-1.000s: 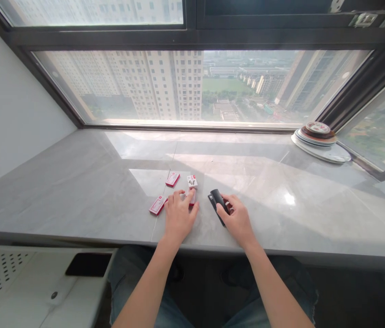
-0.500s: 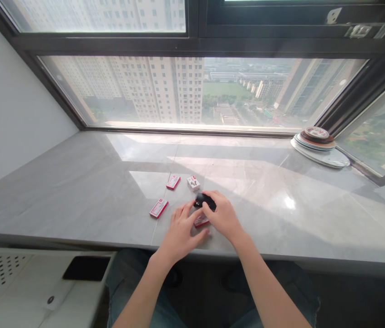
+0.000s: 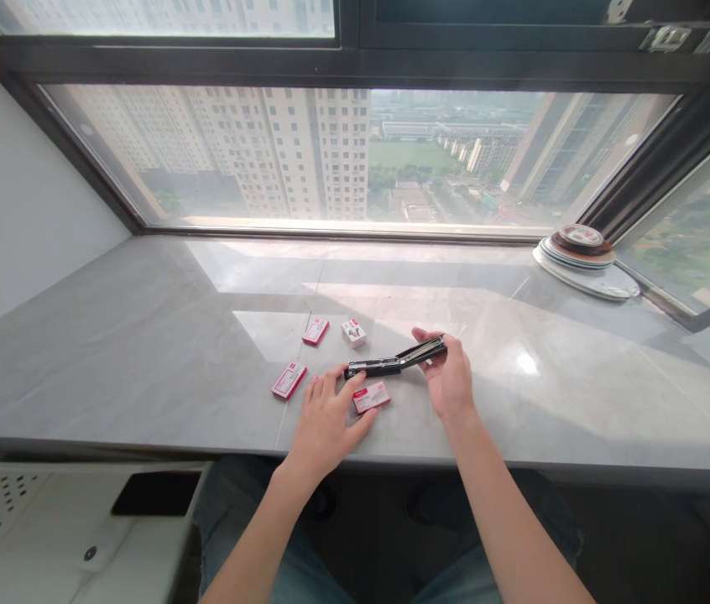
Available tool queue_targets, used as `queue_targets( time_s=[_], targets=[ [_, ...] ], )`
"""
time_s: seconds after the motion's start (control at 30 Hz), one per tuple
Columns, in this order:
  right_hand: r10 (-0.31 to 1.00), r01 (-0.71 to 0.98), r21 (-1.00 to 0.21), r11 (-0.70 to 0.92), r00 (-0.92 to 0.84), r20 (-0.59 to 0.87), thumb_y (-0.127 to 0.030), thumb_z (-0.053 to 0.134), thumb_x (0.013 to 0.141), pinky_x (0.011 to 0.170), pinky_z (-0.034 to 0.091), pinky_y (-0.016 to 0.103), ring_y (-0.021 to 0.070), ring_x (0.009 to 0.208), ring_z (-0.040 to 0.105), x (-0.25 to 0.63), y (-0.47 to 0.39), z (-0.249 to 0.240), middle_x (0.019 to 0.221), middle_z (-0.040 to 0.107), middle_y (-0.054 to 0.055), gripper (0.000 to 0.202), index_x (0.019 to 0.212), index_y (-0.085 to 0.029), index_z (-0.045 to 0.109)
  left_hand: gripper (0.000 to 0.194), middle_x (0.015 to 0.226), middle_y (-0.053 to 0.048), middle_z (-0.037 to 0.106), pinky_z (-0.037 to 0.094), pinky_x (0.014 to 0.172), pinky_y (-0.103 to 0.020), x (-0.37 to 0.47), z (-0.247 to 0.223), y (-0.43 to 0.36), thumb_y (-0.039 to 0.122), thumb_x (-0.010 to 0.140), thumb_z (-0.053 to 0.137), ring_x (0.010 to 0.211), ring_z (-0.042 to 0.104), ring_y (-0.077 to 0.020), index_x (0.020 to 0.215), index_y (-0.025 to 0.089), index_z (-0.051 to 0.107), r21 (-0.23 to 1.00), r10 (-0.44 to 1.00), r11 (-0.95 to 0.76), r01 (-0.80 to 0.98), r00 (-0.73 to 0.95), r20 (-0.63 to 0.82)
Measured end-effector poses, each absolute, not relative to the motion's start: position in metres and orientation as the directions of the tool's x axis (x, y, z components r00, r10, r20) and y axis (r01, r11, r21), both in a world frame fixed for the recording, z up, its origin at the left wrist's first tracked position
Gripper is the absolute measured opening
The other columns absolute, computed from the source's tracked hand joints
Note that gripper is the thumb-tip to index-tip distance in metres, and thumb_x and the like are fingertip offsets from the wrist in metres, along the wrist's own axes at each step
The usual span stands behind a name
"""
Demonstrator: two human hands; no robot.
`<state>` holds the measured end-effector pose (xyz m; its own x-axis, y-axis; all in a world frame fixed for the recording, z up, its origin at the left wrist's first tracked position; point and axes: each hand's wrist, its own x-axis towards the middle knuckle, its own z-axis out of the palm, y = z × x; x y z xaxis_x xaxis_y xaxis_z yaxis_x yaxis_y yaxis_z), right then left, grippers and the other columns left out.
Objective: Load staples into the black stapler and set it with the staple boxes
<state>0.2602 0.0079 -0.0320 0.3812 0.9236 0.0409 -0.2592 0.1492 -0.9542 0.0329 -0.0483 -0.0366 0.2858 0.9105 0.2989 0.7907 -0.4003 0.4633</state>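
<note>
A black stapler (image 3: 386, 367) is spread open above the grey counter, its metal inner parts facing up. My left hand (image 3: 326, 421) pinches its left end between the fingertips, with the thumb stretched lower, close to a red-and-white small box (image 3: 371, 397). Around the raised right end of the stapler are the fingers of my right hand (image 3: 451, 379). Farther left lie two more red-and-white boxes, one nearer (image 3: 289, 381) and one farther (image 3: 315, 331). Beyond the stapler is a small white box (image 3: 353, 332) with a dark picture on it.
The grey stone counter (image 3: 141, 361) runs under a wide window. At its far right corner stands a stack of plates (image 3: 582, 252). Below the counter's front edge, at lower left, a black phone-like slab (image 3: 157, 493) lies on a white surface (image 3: 33, 537).
The stapler was folded under my right hand and now lies spread open. My right hand has moved right with one end of it, uncovering the nearest red-and-white box.
</note>
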Motion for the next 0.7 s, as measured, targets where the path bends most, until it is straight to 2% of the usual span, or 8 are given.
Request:
queue_targets(
  time_s=[0.1,0.17,0.23,0.33,0.4,0.43,0.57,0.7],
  targets=[
    [0.926,-0.276,-0.961,0.003,0.363,-0.102,-0.053,0.052,0.097,0.082,0.063,0.040,0.0282,0.114,0.069,0.294,-0.006,-0.046,0.121,0.072,0.012,0.032,0.105,-0.023,0.060,0.050,0.152,-0.004,0.048,0.034,0.121,-0.052,0.029,-0.036,-0.047,0.037,0.091,0.070,0.141,0.046,-0.0320,0.139,0.040,0.058,0.486,0.913,-0.402,0.776,0.300,0.276],
    [0.907,-0.204,-0.976,-0.076,0.393,-0.153,-0.058,0.056,0.096,0.070,0.064,0.037,0.0244,0.092,0.073,0.306,-0.019,-0.051,0.110,0.073,0.008,0.035,0.107,-0.024,0.059,0.043,0.152,-0.003,0.047,0.036,0.120,-0.051,0.026,-0.035,-0.046,0.035,0.090,0.071,0.140,0.046,-0.0316,0.131,0.039,0.063,0.508,0.917,-0.397,0.764,0.309,0.252],
    [0.905,-0.089,-0.981,-0.173,0.379,-0.194,-0.063,0.056,0.096,0.052,0.058,0.030,0.0178,0.064,0.068,0.308,-0.032,-0.051,0.094,0.072,0.004,0.040,0.106,-0.025,0.059,0.035,0.152,-0.001,0.048,0.037,0.119,-0.051,0.024,-0.035,-0.044,0.034,0.088,0.073,0.139,0.047,-0.0313,0.123,0.038,0.067,0.526,0.922,-0.386,0.758,0.305,0.237],
    [0.946,0.125,-0.938,-0.323,0.052,-0.319,-0.065,0.054,0.097,0.035,0.038,0.022,0.0109,0.043,0.052,0.293,-0.046,-0.043,0.077,0.068,0.001,0.045,0.104,-0.022,0.062,0.031,0.148,-0.002,0.051,0.039,0.118,-0.051,0.023,-0.035,-0.042,0.036,0.087,0.076,0.137,0.050,-0.0307,0.117,0.038,0.070,0.536,0.923,-0.385,0.751,0.304,0.237],
    [0.914,0.223,-0.920,-0.323,-0.177,-0.364,-0.065,0.054,0.098,0.035,0.031,0.021,0.0088,0.039,0.047,0.277,-0.049,-0.036,0.074,0.067,0.001,0.046,0.102,-0.020,0.064,0.032,0.146,-0.002,0.052,0.038,0.118,-0.051,0.022,-0.035,-0.039,0.038,0.085,0.079,0.135,0.052,-0.0306,0.117,0.037,0.071,0.530,0.917,-0.398,0.749,0.315,0.243],
    [0.906,0.250,-0.920,-0.302,-0.226,-0.359,-0.064,0.054,0.098,0.036,0.029,0.021,0.0081,0.038,0.045,0.269,-0.048,-0.034,0.071,0.067,0.000,0.045,0.099,-0.019,0.064,0.033,0.145,-0.002,0.052,0.038,0.118,-0.051,0.022,-0.036,-0.038,0.039,0.085,0.080,0.134,0.052,-0.0305,0.117,0.037,0.071,0.526,0.915,-0.404,0.748,0.321,0.246],
    [0.926,0.343,-0.913,-0.222,-0.218,-0.307,-0.061,0.061,0.096,0.043,0.028,0.022,0.0086,0.044,0.041,0.253,-0.038,-0.033,0.057,0.059,-0.002,0.045,0.082,-0.018,0.062,0.033,0.145,-0.001,0.054,0.037,0.116,-0.051,0.018,-0.037,-0.034,0.042,0.083,0.082,0.134,0.052,-0.0301,0.114,0.037,0.071,0.550,0.916,-0.402,0.732,0.322,0.241],
    [0.936,0.397,-0.887,-0.237,-0.152,-0.318,-0.060,0.058,0.096,0.045,0.029,0.024,0.0106,0.046,0.041,0.268,-0.035,-0.039,0.056,0.059,-0.002,0.043,0.084,-0.019,0.061,0.027,0.145,0.000,0.055,0.037,0.116,-0.049,0.014,-0.037,-0.034,0.039,0.085,0.081,0.134,0.053,-0.0285,0.108,0.034,0.068,0.574,0.913,-0.408,0.710,0.327,0.245]
  ],
)
